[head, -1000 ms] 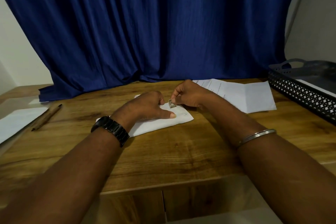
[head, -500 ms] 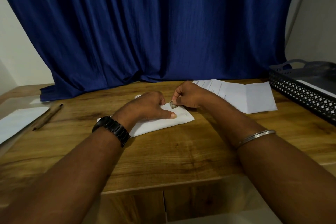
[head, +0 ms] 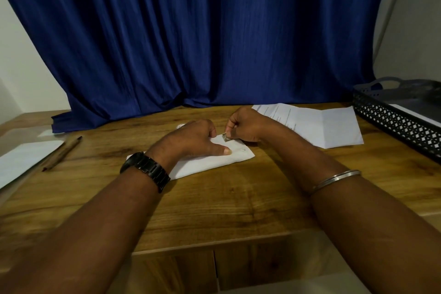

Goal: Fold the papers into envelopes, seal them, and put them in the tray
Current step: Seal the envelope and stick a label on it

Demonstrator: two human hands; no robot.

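White envelope point(head: 214, 164) on the tabletop point(head: 238, 203): my left hand point(head: 191, 138) presses it down, right hand point(head: 248, 126) pinches a small sticker point(head: 225, 138).

I see the white envelope point(head: 214, 162) flat on the worktop point(head: 238, 203), seal point(head: 226, 138) at its 1 o'clock corner; black tray point(head: 393, 124) at 3 o'clock.

Both bare forearms reach forward and converge. The left hand point(head: 191, 138) lies palm down, knuckles slightly raised, thumb stretched out toward the right hand point(head: 248, 125). The right hand, just beyond that thumb, is curled, its thumb and forefinger pinching a small square piece point(head: 226, 137).
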